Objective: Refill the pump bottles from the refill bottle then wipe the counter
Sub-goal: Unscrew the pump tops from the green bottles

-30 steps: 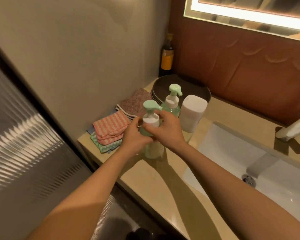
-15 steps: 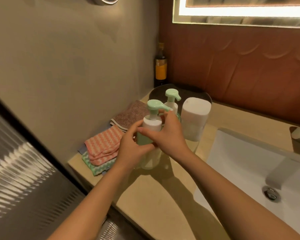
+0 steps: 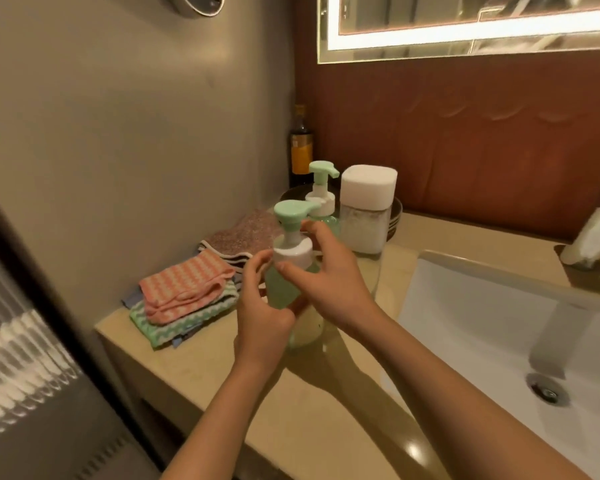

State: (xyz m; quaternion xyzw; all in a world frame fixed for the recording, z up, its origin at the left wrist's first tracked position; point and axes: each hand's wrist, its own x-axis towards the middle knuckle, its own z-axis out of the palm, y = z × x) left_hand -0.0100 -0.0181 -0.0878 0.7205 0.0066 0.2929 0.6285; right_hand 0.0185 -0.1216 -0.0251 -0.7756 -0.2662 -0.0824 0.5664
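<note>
A pump bottle (image 3: 292,251) with a mint-green pump head and white collar stands on the beige counter (image 3: 312,420). My left hand (image 3: 262,306) grips its green body from the left. My right hand (image 3: 329,282) pinches the white collar with thumb and fingers. A second pump bottle (image 3: 321,195) of the same kind stands behind it. A dark refill bottle (image 3: 300,150) with an orange label stands in the back corner. Folded cloths (image 3: 184,292), pink over green, lie at the counter's left end.
A white-lidded clear canister (image 3: 366,209) stands right of the second bottle, on a dark round tray (image 3: 395,216). A brown cloth (image 3: 243,237) lies by the wall. The white sink (image 3: 499,341) with drain and a faucet (image 3: 593,237) fills the right side.
The view has tilted up and shifted. My right hand's fingers have turned around the white collar, and my left thumb has lifted off the bottle a little.
</note>
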